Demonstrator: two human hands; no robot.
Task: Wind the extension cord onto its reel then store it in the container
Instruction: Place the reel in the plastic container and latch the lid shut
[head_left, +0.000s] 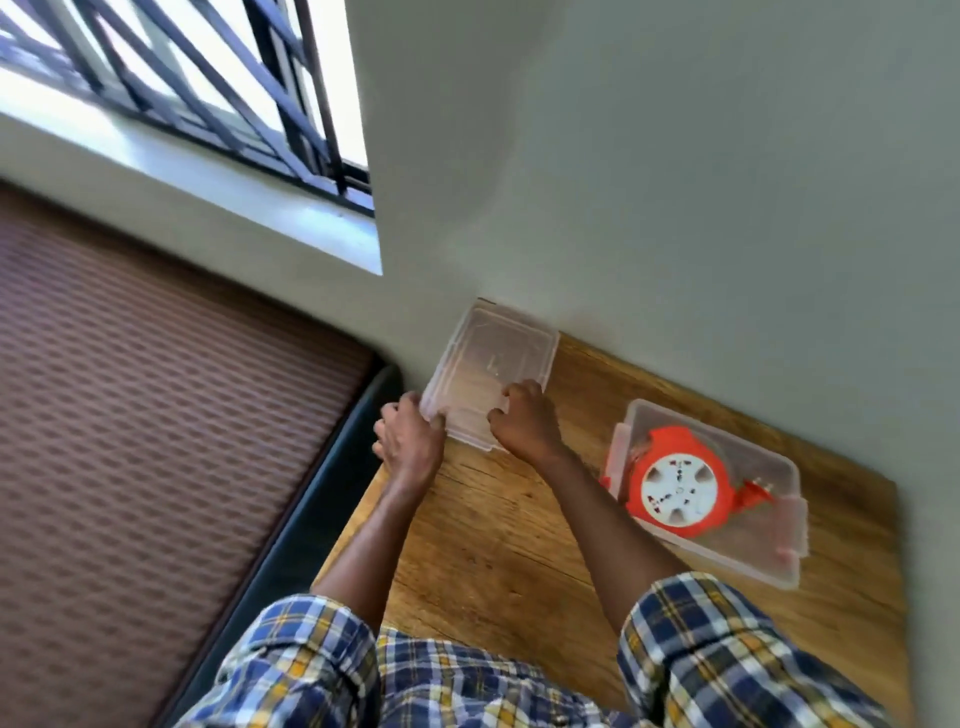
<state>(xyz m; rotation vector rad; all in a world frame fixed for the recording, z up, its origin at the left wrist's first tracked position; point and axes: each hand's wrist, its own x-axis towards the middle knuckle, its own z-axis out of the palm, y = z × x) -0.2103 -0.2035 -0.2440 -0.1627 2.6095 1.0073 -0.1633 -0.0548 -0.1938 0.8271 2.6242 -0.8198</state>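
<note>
On the wooden tabletop (498, 525), a round orange cord reel with a white socket face (678, 491) lies flat inside a clear rectangular plastic container (769, 551), which sits against the wall near the tabletop's far right edge. The reel fills the container's left part, with its orange plug end (756, 493) pointing toward the container's right end. Well apart from it, at the tabletop's far left corner where wall and table edge meet, lies a translucent rectangular plastic lid (493, 369). Both hands are on this lid. The left hand (410, 441) has its fingers curled around the lid's near left corner, gripping it at the tabletop's left edge. The right hand (522, 423) has its fingers bent over the lid's near right edge, grasping it there. Both forearms reach out from blue, white and yellow checked sleeves (691, 649). Left of the tabletop is a brown ribbed mattress with dark edging (156, 441).
</note>
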